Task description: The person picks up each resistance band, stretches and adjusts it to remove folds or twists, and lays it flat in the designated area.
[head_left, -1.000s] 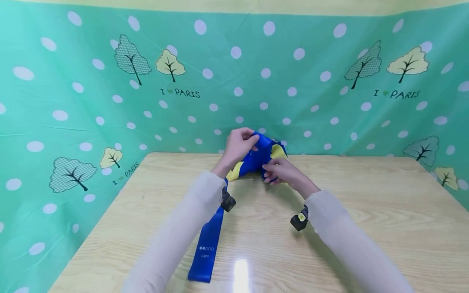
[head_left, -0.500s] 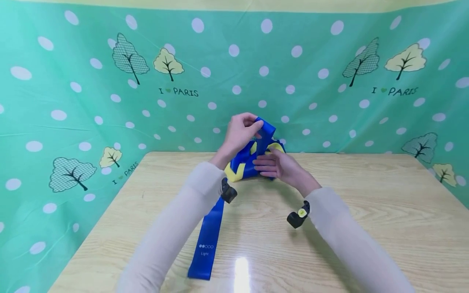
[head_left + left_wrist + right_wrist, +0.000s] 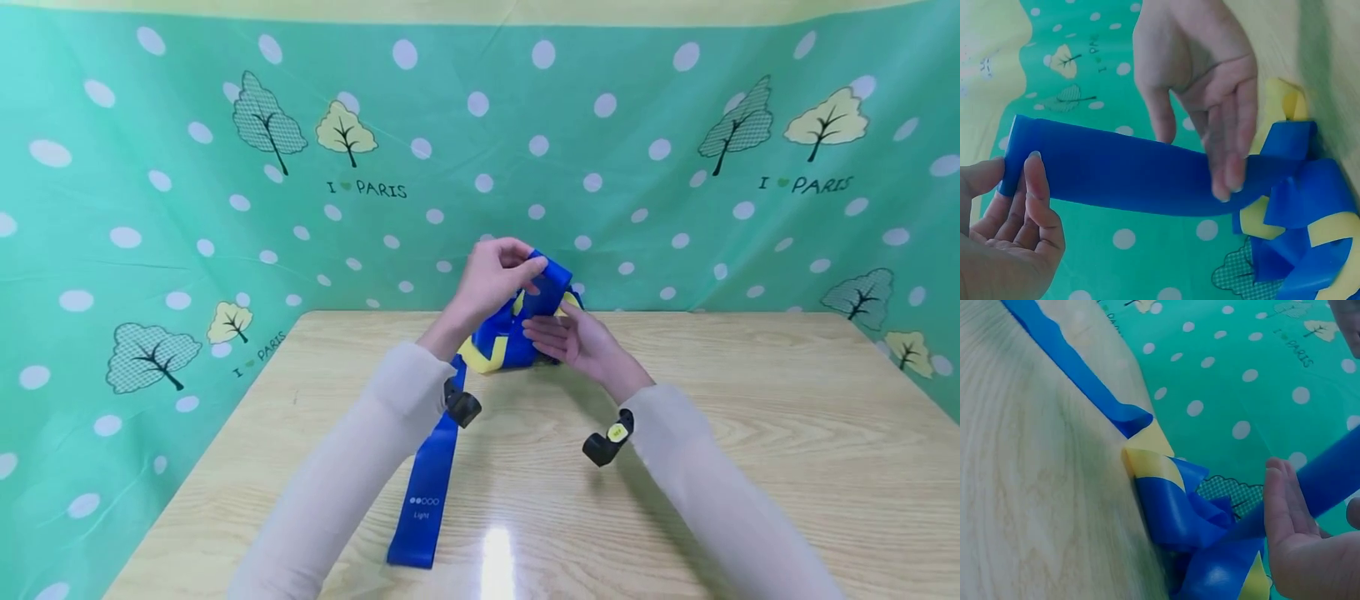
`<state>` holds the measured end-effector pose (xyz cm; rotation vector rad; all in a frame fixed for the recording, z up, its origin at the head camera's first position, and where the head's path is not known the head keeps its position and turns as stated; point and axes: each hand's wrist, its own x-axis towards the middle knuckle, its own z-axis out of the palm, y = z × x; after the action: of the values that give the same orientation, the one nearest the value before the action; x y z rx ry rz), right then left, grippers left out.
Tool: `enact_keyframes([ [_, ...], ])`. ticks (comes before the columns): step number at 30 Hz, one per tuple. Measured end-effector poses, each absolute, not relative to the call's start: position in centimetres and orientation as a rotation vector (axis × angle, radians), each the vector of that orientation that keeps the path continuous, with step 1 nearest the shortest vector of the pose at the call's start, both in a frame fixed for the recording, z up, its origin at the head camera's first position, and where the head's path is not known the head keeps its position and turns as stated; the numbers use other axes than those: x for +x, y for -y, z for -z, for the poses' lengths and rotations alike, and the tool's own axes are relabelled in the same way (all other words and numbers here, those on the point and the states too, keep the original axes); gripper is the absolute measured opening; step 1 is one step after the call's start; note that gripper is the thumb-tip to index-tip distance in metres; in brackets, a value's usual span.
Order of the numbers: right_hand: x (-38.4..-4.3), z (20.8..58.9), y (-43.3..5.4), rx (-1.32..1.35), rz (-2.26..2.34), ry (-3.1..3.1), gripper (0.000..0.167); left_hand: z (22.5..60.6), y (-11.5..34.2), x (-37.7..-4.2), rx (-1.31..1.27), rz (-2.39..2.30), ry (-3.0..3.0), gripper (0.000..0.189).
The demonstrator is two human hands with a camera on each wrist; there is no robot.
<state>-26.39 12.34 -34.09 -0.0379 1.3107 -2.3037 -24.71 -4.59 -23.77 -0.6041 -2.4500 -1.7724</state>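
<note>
My left hand (image 3: 491, 279) pinches the top end of a blue resistance band (image 3: 1122, 165) between thumb and fingers. The band slants down from there into a tangled pile of blue and yellow bands (image 3: 1329, 194) at the far side of the table. My right hand (image 3: 585, 342) has its fingers extended, palm turned toward the band; in the left wrist view its fingertips overlap the band's lower part. A yellow band (image 3: 487, 357) loops out at the pile's left front. Another blue stretch of band (image 3: 423, 492), printed "Light", lies flat from the pile toward the near edge.
The wooden table (image 3: 735, 417) carries the bands. Behind and beside it hangs a green polka-dot cloth (image 3: 600, 167) printed with trees, close behind the pile.
My left hand has lifted the blue band's end up, then slightly down and right. My right hand's curled fingers have let go of the pile and straightened beside the band.
</note>
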Motion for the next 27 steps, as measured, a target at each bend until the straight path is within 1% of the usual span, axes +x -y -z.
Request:
enact_keyframes([
  [7,-26.8,33.0,-12.8,0.021,2.507,-1.122,0.033,25.0,5.2,-23.1,-0.586,1.851,2.491,0.017],
  [10,-27.0,32.4,-13.0,0.080,2.568,-1.054,0.026,26.1,5.4,-22.3,-0.570,1.879,2.520,0.016],
  [15,-27.0,31.6,-13.4,0.123,2.561,-1.156,0.017,28.5,5.6,-20.7,-0.506,1.945,2.574,0.020],
  [21,-27.1,30.8,-13.8,0.149,2.513,-1.332,0.018,30.6,5.6,-19.8,-0.354,2.038,2.570,0.022],
  [25,-27.2,30.5,-13.8,0.144,2.491,-1.409,0.021,31.8,5.5,-19.1,-0.343,2.028,2.611,0.026],
  [27,-27.3,30.4,-13.9,0.136,2.479,-1.449,0.027,32.3,5.4,-18.8,-0.357,2.018,2.642,0.028],
])
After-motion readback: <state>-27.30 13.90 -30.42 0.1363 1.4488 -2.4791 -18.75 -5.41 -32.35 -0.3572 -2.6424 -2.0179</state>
